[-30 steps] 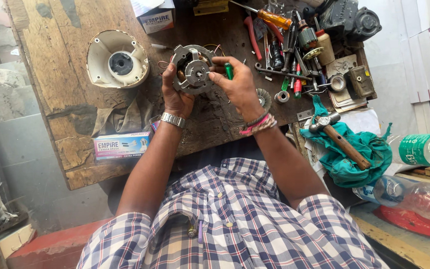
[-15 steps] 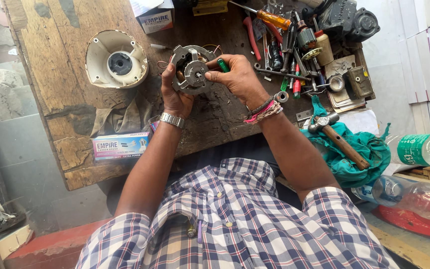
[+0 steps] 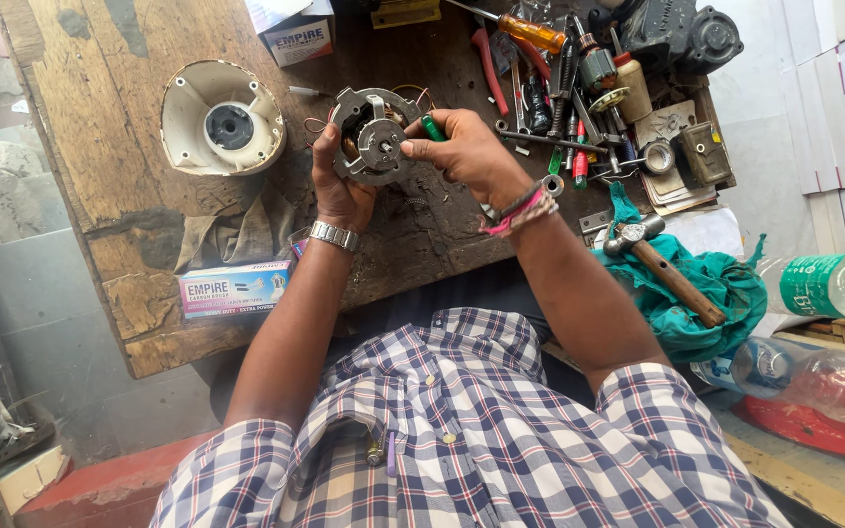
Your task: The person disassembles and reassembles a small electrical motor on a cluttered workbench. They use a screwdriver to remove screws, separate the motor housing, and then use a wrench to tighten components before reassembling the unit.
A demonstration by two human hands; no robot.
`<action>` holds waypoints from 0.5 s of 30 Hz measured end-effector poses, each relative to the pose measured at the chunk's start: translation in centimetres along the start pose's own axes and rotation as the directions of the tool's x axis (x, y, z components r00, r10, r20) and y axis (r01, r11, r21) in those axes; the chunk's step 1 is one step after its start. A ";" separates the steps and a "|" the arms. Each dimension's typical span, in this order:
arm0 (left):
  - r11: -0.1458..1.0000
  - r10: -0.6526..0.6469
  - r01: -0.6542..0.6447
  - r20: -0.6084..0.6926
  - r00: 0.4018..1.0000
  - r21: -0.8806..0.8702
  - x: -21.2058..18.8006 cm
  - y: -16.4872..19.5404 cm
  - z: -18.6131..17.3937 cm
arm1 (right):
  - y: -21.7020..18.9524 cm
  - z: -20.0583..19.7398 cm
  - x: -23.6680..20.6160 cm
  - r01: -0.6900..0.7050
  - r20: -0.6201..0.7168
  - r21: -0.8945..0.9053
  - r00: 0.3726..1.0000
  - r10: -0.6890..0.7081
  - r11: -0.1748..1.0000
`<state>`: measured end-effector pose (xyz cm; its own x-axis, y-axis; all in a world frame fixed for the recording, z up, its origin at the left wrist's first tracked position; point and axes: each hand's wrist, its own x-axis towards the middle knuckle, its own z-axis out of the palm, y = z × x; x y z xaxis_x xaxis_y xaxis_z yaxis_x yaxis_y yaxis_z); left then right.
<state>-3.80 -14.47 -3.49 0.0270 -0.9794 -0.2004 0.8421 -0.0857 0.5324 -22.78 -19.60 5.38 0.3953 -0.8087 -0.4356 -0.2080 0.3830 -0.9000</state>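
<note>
Head cam: our left hand (image 3: pixel 339 191) grips small metal motor (image 3: pixel 374 137) over wooden bench (image 3: pixel 100 117), our right hand (image 3: pixel 466 152) pinches green-handled screwdriver (image 3: pixel 433 128) against it. White plastic housing (image 3: pixel 222 117) sits left, tool pile (image 3: pixel 579 88) right.

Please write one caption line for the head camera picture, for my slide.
Left hand holds a small motor over the wooden workbench while right hand works it with a green-handled tool.

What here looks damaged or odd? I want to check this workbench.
The wooden bench top is cracked, its surface flaking near the front edge. The white plastic fan housing has a chipped, jagged rim. A hammer lies on a crumpled green cloth.
</note>
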 end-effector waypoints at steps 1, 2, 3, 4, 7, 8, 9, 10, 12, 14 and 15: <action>1.000 -0.010 0.010 -0.009 1.000 0.001 0.0 -0.1 0.1 | 0.3 -0.1 -0.2 0.037 -0.029 -0.090 0.999 -0.040 0.995; 1.000 -0.018 0.018 -0.018 1.000 0.001 0.0 -0.2 0.2 | 0.5 -0.3 -0.4 0.072 -0.052 -0.181 0.995 -0.083 0.981; 1.000 -0.024 0.024 -0.029 0.999 0.002 0.0 -0.2 0.3 | 0.7 -0.5 -0.6 0.185 -0.098 -0.211 0.973 -0.209 0.960; 1.000 -0.026 0.026 -0.032 0.999 -0.001 0.1 -0.1 0.4 | 0.8 -0.8 -0.9 0.293 -0.137 -0.246 0.933 -0.333 0.924; 0.999 -0.028 0.028 -0.031 0.999 -0.018 0.3 0.1 0.7 | 1.0 -1.9 -1.9 0.568 -0.220 -0.374 0.713 -0.665 0.733; 0.999 -0.026 0.025 -0.028 0.999 -0.027 0.4 0.2 0.8 | 1.2 -2.0 -2.0 0.636 -0.234 -0.422 0.612 -0.755 0.646; 0.999 -0.025 0.024 -0.025 0.999 -0.035 0.4 0.2 0.8 | 1.5 -1.9 -2.1 0.631 -0.334 -0.195 0.677 -0.655 0.751; 0.999 -0.029 0.028 -0.025 0.999 -0.032 0.5 0.2 0.8 | 1.8 -1.6 -2.1 0.598 -0.402 0.049 0.745 -0.532 0.800; 0.999 -0.037 0.037 -0.019 0.999 -0.028 0.4 0.1 0.7 | 2.7 -1.1 -2.0 0.513 -0.423 0.360 0.834 -0.354 0.779; 0.999 -0.031 0.030 -0.026 0.999 -0.035 0.3 -0.3 0.6 | 3.6 -0.6 -1.8 0.452 -0.386 0.493 0.879 -0.279 0.743; 0.999 -0.028 0.027 -0.033 0.999 -0.039 0.2 -0.4 0.6 | 3.9 -0.4 -1.7 0.424 -0.367 0.528 0.895 -0.252 0.736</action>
<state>-4.45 -14.73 -3.24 0.0209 -0.9700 -0.2423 0.8631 -0.1048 0.4940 -24.67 -16.89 2.62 0.0776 -0.9846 -0.1567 0.4867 0.1746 -0.8559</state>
